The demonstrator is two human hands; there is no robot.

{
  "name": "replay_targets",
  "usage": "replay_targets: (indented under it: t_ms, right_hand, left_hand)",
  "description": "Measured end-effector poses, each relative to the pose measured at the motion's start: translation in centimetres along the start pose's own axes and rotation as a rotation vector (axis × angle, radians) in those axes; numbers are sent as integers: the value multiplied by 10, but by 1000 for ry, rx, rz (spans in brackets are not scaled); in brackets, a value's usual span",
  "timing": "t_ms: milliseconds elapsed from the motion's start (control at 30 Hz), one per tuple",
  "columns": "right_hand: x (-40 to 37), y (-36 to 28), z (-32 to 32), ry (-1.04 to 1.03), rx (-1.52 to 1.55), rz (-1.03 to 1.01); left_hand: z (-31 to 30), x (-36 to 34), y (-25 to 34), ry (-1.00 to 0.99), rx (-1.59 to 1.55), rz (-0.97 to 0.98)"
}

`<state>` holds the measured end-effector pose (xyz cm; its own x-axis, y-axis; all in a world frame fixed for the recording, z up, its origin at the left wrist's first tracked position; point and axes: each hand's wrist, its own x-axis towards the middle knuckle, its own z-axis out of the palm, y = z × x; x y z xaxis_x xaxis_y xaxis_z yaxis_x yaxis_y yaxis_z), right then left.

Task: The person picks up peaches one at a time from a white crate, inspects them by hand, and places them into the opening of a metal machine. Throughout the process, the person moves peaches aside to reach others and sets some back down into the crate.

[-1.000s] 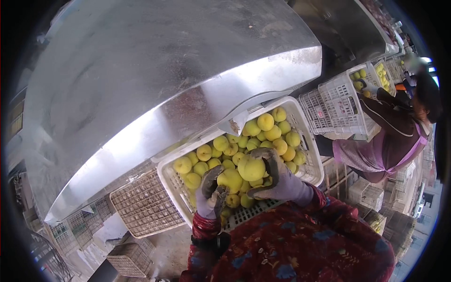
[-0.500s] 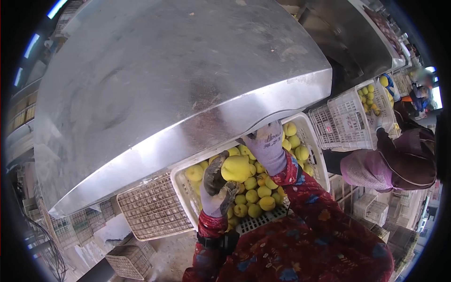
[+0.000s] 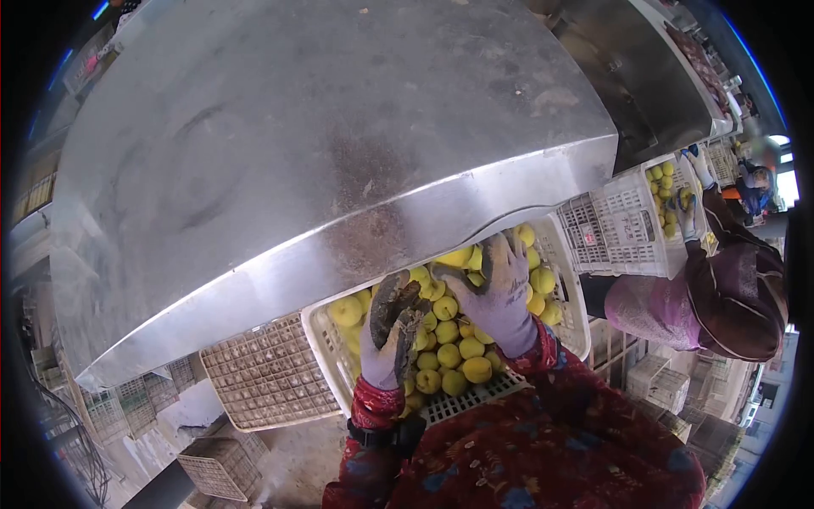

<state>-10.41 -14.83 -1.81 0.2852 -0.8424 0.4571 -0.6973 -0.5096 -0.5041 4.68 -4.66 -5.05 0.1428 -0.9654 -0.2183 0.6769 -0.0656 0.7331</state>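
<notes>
A white plastic crate full of yellow-green fruits sits partly beneath a metal edge. Over its left part is my left hand, in a dirty lilac glove, its fingers half curled with a gap to the thumb and no fruit visible between them. My right hand, gloved alike, is near the crate's far side, thumb and fingers around a yellow fruit. The metal edge partly hides the fruits beside its fingertips.
A large metal surface spans the space ahead. At left lies a brown-stained crate, with another crate below it. On the right, a co-worker reaches gloved hands into a fruit crate, beside a white crate.
The large yellow fruit is gone from my left hand. My right hand has come out from under the metal edge, its thumb and fingers now visible. The co-worker's hands have moved at their crate.
</notes>
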Motion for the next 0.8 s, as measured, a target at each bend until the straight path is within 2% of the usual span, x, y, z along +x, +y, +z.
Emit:
replay_targets:
  t_ms: [67, 100, 133, 200, 233, 300, 367, 400, 500, 600, 700, 800]
  right_hand:
    - [15, 25, 29, 63, -262, -116]
    - [16, 26, 33, 90, -259, -116]
    - [18, 25, 32, 117, -259, -116]
    - [20, 24, 13, 33, -122, -18]
    - [20, 21, 3, 16, -27, 19]
    - [3, 21, -16, -104, 30, -82]
    - [-27, 36, -31, -374, -56, -351]
    - [-52, 47, -31, -611, -125, -322]
    - [-128, 90, -9, -1221, -394, -209]
    - [-145, 109, 9, -1411, -464, -133]
    - [-138, 100, -17, -1072, -188, 130]
    - [-123, 83, -39, -925, 147, 404]
  left_hand:
    - [-35, -10, -17, -2, 236, -108]
    - [-43, -15, -30, -16, 335, -214]
    - [-50, -16, -48, -85, 564, -190]
    - [-44, -22, -70, -285, 1036, -466]
    - [-43, -32, -85, -445, 1223, -469]
    - [-45, -45, -122, -782, 1594, -428]
    - [-40, -47, -134, -963, 1703, -496]
    - [-38, -47, -138, -1048, 1760, -529]
    - [-64, -68, -182, -1194, 1882, -351]
    - [-86, -73, -188, -1149, 1809, -174]
    - [-70, -65, -130, -801, 1618, -323]
    - [-73, -53, -85, -307, 980, -401]
